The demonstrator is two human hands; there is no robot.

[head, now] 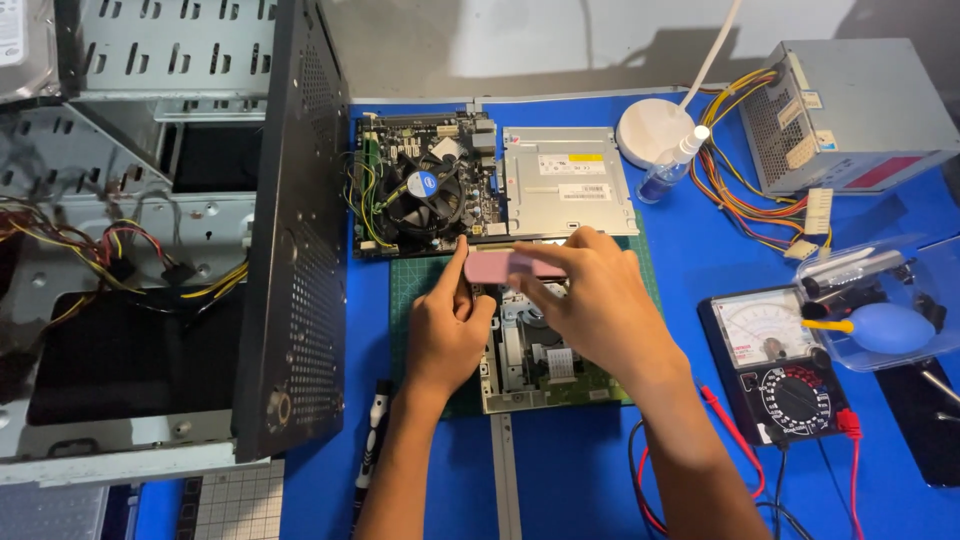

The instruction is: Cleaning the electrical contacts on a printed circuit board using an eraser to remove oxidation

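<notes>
While both hands grip it, the pink brush [505, 265] sits above the opened drive [535, 355] on the green mat [415, 290]. Left hand [447, 330] pinches its left end, right hand [590, 295] has fingers curled round the other end. Motherboard [422, 185] just behind, open case [150, 230] off left, multimeter [778, 365] on the right.

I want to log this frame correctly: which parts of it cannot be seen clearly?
All head view:
- Opened drive: middle hidden by both hands.
- Pink block: right end covered by right hand; left hand touches its left end.
- Case: cut by left edge.
- Screwdriver: tip hidden behind the left arm.
- Meter: scale too small.
</notes>
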